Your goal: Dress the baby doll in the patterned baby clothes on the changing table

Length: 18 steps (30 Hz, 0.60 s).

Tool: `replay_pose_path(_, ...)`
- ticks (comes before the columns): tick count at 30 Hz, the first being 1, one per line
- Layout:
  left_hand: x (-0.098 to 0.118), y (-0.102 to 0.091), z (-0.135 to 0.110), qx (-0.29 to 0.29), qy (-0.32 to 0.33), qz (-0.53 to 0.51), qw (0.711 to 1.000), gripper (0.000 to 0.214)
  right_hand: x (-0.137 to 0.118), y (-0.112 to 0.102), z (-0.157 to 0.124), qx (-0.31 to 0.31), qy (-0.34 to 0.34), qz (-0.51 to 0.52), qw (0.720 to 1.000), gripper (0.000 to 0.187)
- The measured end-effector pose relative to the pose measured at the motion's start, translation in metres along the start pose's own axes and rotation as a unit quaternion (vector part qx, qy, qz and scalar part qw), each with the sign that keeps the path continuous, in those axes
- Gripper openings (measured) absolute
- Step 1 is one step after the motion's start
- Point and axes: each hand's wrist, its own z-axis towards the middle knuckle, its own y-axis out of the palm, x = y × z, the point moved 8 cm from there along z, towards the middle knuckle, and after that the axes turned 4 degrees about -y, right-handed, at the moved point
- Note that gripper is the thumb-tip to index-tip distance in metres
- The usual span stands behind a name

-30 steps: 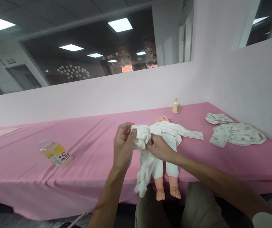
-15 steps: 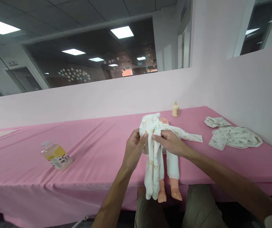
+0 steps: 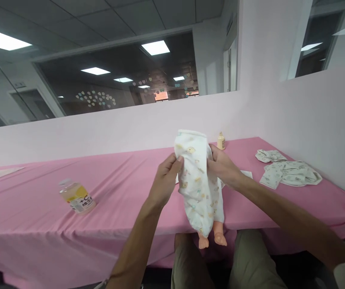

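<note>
White baby pants [image 3: 194, 180] with a small coloured print hang upright between my hands, waistband at the top. My left hand [image 3: 168, 176] pinches their left edge with thumb and fingers. On the other edge my right hand [image 3: 222, 164] is closed, its fingers partly behind the cloth. Behind the pants a baby doll [image 3: 219, 235] lies on the pink-covered table [image 3: 130, 188]; only its feet and a bit of white legwear show below the cloth. The doll's head and body are hidden. A white sleeve end [image 3: 247, 174] sticks out past my right wrist.
A clear bottle with a yellow label [image 3: 77, 196] lies tilted on the left. A cream pump bottle [image 3: 221, 141] stands near the wall. Folded printed baby clothes [image 3: 291, 172] lie on the right. A large mirror or window [image 3: 115, 68] spans the wall.
The pants have been raised and spread wider; their legs no longer hang as two narrow strips. They now cover the doll's body and head. My hands have moved slightly apart.
</note>
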Motion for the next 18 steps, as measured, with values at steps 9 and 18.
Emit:
replay_pose_path(9,0.001,0.034,-0.036,0.008,0.068,0.157,0.985,0.056,-0.031,-0.016,0.002,0.159,-0.094,-0.112,0.976,0.017)
replay_pose_path(18,-0.103,0.035,-0.085,-0.012,-0.047,0.133,0.99,0.103,-0.055,-0.045,0.008,0.252,-0.108,-0.011,0.962,0.022)
